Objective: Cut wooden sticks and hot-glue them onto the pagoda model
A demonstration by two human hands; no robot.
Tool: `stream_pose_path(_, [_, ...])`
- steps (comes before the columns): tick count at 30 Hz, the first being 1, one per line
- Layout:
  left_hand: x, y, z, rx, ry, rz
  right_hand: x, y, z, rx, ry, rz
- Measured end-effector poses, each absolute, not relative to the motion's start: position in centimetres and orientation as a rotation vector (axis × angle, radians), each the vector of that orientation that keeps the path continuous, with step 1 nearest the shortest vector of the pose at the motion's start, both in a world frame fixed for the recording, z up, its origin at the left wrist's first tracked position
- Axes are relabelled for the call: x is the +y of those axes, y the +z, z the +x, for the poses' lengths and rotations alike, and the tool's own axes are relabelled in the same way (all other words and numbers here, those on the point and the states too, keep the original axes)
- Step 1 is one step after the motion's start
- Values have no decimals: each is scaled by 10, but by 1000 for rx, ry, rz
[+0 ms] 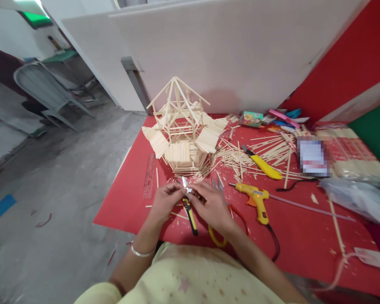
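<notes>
Close together in front of a wooden stick model [180,147], both hands are bent into pinches. My left hand [166,200] has thumb and forefinger pressed together. My right hand [210,204] is closed the same way, its fingertips almost meeting the left ones. A small shiny metal piece [184,182] shows between the fingertips; I cannot tell whether it is held or is the head of the tool below. That tool, with a yellow-and-black handle [190,217], points down toward me under the hands. Scissors with red and yellow handles [220,241] lie partly hidden beneath my right forearm.
On the red tabletop [123,198] lie a clear ruler [149,175], a yellow utility knife [266,166], a yellow glue gun [256,198] with its cord, and loose sticks [237,156]. Packaged sticks [351,152] and a plastic bag [357,198] sit right. A white board [224,55] stands behind.
</notes>
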State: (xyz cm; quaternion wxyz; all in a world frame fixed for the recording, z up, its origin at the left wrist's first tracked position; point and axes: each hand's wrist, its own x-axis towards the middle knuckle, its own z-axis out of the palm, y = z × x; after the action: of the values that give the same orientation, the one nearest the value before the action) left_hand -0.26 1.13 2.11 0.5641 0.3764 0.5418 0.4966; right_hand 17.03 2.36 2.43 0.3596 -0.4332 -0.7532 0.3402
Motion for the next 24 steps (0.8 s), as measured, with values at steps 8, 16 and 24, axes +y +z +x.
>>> stream_pose_path(8, [22,-1,-6,1381,1031,1004,24,16,183,-2087,892,-1189])
stream_pose_path(16, [22,0,2,1223,1047,823,15,-8,212,-2056,727,-1358])
stream_pose_path(24, [26,-2,12,1222,1019,798,-1,-1,261,-1994,471,-1597])
